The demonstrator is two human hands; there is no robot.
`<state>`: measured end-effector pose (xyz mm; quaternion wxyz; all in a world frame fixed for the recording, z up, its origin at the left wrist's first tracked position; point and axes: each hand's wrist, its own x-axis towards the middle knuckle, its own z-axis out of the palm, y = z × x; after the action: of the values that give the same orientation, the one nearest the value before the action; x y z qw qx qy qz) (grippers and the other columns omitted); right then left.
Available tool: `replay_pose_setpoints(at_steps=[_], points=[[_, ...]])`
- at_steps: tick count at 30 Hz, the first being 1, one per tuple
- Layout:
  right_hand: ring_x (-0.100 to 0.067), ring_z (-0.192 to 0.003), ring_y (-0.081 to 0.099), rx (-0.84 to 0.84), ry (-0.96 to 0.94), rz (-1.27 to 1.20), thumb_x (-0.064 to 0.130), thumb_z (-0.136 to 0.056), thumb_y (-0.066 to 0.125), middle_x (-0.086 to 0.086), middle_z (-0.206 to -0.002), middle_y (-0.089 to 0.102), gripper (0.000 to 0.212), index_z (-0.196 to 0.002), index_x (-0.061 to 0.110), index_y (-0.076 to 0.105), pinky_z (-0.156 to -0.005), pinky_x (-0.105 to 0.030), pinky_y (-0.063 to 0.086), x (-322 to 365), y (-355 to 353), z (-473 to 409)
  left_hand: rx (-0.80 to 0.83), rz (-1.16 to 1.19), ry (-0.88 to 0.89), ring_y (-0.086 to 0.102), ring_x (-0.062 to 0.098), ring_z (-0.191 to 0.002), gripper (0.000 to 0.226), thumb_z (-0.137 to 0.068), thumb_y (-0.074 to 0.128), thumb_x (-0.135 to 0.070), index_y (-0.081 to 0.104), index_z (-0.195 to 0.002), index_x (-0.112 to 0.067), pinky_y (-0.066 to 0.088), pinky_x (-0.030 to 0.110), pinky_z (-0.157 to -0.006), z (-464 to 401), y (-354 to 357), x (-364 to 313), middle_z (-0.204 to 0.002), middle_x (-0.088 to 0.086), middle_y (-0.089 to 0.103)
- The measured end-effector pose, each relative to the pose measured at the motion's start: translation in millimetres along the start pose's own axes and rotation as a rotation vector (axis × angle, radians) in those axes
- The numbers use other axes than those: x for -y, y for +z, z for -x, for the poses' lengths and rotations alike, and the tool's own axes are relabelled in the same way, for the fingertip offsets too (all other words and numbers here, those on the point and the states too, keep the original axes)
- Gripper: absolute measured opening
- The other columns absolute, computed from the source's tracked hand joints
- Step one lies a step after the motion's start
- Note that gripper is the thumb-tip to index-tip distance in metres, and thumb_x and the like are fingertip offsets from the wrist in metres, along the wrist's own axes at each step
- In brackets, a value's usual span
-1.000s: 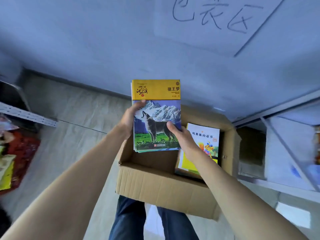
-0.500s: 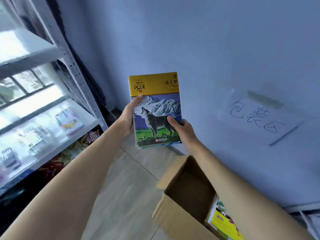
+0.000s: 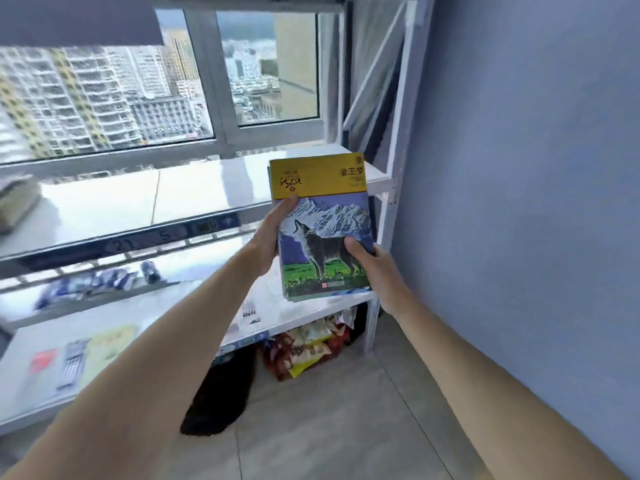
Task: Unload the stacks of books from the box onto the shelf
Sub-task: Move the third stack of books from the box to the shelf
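Both hands closed on one stack of books (image 3: 323,226), wolf cover on top. Left hand (image 3: 270,237) grips the left edge, thumb on the cover; right hand (image 3: 375,268) holds the lower right corner. Stack held in the air in front of the white shelf (image 3: 194,199), near its right end, beside the blue wall (image 3: 519,202)

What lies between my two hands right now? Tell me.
In the head view, the stack of books, wolf cover on top, fills the stretch between the left hand and right hand.

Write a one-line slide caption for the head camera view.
Both hands, left and right, hold a stack of books in front of a white shelf by a window.
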<state>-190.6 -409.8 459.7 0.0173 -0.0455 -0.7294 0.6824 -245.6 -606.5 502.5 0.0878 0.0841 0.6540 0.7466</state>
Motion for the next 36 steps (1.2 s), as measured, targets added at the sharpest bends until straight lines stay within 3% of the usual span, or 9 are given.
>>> replay_pose_setpoints(at_steps=[4,8,13,16,21,26,29,33,36], points=[[-0.022,-0.089,0.063,0.123,-0.027,-0.011,0.051,-0.078,0.069,-0.015,-0.104,0.069,0.056,-0.113,0.008,0.062,-0.076,-0.034,0.045,18,93,-36,-0.079,-0.017,0.058,0.071,0.023,-0.101,0.039,-0.093,0.05,-0.046,0.064,-0.118,-0.02,0.056,0.036,-0.09,6,-100,-28,-0.111,0.005,0.075],[-0.02,-0.083,0.056,0.248,-0.051,-0.016,0.049,-0.081,0.067,-0.005,-0.091,0.064,0.056,-0.109,0.001,0.064,-0.073,-0.031,0.04,26,175,-76,-0.132,-0.042,0.083,0.066,0.03,-0.112,0.056,-0.091,0.051,-0.051,0.056,-0.133,-0.014,0.052,0.042,-0.097,1,-186,-40,-0.125,0.011,0.068],[-0.018,-0.08,0.059,0.365,-0.082,-0.009,0.048,-0.081,0.068,-0.003,-0.087,0.065,0.047,-0.104,0.007,0.063,-0.071,-0.029,0.046,38,265,-142,-0.267,-0.09,0.086,0.069,0.028,-0.107,0.044,-0.086,0.054,-0.059,0.07,-0.114,-0.029,0.048,0.046,-0.097,-26,-280,-53,-0.117,0.007,0.072],[-0.015,-0.081,0.059,0.427,-0.137,-0.002,0.044,-0.084,0.066,-0.002,-0.09,0.065,0.041,-0.107,0.01,0.06,-0.069,-0.021,0.047,53,315,-183,-0.321,-0.115,0.119,0.067,0.031,-0.11,0.057,-0.084,0.055,-0.06,0.065,-0.124,-0.021,0.048,0.05,-0.101,-43,-330,-70,-0.12,0.01,0.07],[-0.021,-0.097,0.063,0.54,-0.205,-0.009,0.04,-0.083,0.069,-0.009,-0.111,0.067,0.046,-0.117,0.012,0.055,-0.082,-0.03,0.054,74,397,-239,-0.344,-0.142,0.181,0.06,0.033,-0.12,0.063,-0.085,0.056,-0.057,0.056,-0.132,-0.015,0.041,0.051,-0.108,-68,-420,-94,-0.128,0.012,0.066],[-0.03,-0.109,0.061,0.554,-0.218,-0.046,0.029,-0.078,0.076,-0.012,-0.118,0.064,0.057,-0.125,0.01,0.051,-0.093,-0.044,0.054,69,466,-270,-0.296,-0.227,0.22,0.054,0.033,-0.126,0.093,-0.065,0.073,-0.067,0.048,-0.137,-0.013,0.037,0.053,-0.11,-79,-491,-104,-0.136,0.016,0.058],[-0.028,-0.11,0.06,0.531,-0.218,-0.076,0.028,-0.074,0.076,-0.011,-0.119,0.063,0.061,-0.127,0.012,0.05,-0.093,-0.042,0.055,60,500,-282,-0.274,-0.264,0.231,0.059,0.034,-0.121,0.096,-0.066,0.076,-0.061,0.045,-0.138,-0.007,0.043,0.051,-0.107,-90,-525,-106,-0.133,0.018,0.06],[-0.018,-0.105,0.063,0.537,-0.196,-0.087,0.019,-0.08,0.075,-0.001,-0.116,0.064,0.057,-0.129,0.015,0.046,-0.079,-0.026,0.058,44,527,-287,-0.262,-0.34,0.19,0.06,0.03,-0.119,0.065,-0.075,0.067,-0.049,0.051,-0.131,-0.02,0.041,0.056,-0.106,-101,-563,-91,-0.129,0.01,0.063],[-0.015,-0.105,0.063,0.57,-0.172,-0.095,0.018,-0.078,0.077,0.003,-0.117,0.062,0.061,-0.129,0.018,0.043,-0.076,-0.021,0.056,42,534,-293,-0.255,-0.312,0.194,0.058,0.027,-0.121,0.075,-0.072,0.072,-0.055,0.046,-0.135,-0.023,0.041,0.054,-0.106,-103,-578,-77,-0.129,0.005,0.063]])
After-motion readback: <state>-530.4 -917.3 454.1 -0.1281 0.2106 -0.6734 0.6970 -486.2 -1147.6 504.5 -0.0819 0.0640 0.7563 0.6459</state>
